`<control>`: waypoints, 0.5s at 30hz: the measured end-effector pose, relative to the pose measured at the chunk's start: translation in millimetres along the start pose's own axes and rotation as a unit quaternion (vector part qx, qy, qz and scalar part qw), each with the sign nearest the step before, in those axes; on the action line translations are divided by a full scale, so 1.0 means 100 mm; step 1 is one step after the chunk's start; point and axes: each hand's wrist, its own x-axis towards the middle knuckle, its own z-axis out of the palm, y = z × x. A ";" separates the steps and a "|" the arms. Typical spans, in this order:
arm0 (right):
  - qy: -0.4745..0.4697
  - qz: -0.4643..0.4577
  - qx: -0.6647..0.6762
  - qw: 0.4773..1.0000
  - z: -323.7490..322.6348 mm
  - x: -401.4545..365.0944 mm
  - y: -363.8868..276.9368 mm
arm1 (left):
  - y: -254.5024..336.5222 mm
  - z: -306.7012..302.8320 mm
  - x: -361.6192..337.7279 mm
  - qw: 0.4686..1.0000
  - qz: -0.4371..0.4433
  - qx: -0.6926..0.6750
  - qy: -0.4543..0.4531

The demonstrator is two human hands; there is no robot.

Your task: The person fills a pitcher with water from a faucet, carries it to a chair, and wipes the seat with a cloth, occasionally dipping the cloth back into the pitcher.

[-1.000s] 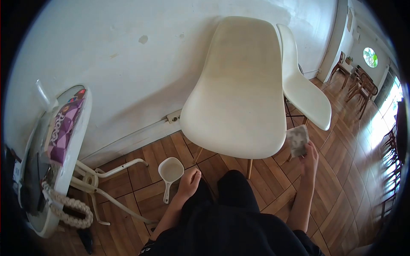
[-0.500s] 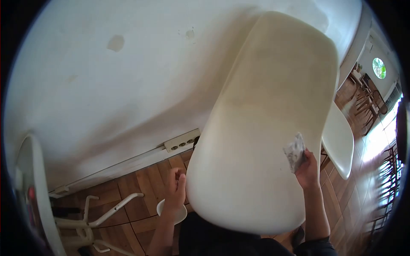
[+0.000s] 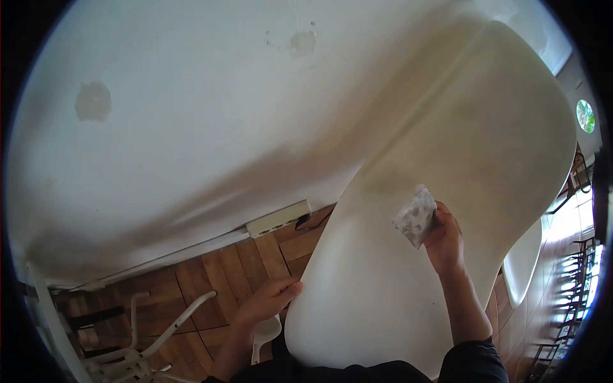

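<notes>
A white molded chair (image 3: pixel 383 287) with a curved shell fills the middle and right of the head view. Greyish smudges darken its upper part. My right hand (image 3: pixel 445 239) pinches a folded, grey-stained white cloth (image 3: pixel 415 217) between thumb and fingers, over the bend of the shell. At the chair's left rim, my left hand (image 3: pixel 271 299) has its fingers closed against the edge, the fingertips partly hidden. A rounded white piece (image 3: pixel 267 330) shows just below my left wrist.
A white wall (image 3: pixel 191 115) with stained patches rises behind the chair. A power strip (image 3: pixel 279 219) runs along its base. White metal legs (image 3: pixel 169 329) stand on the brown tiled floor (image 3: pixel 227 274) at left. Another white seat (image 3: pixel 523 268) is at right, with more furniture beyond.
My view has turned, shifting the chair rightward and tilting it. My left hand has come up to the chair's rim. My right hand has carried the cloth higher on the shell.
</notes>
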 end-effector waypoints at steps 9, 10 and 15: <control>-0.086 0.003 -0.058 0.995 0.03 -0.53 0.08 | -0.12 0.27 -0.16 0.988 0.068 0.017 0.139; -0.109 0.000 -0.078 0.991 0.02 -0.64 0.05 | -0.17 0.33 -0.18 0.975 0.117 -0.049 0.181; -0.138 -0.062 -0.107 0.983 0.00 -1.50 -0.04 | -0.74 0.54 -0.50 0.939 0.182 -0.187 0.226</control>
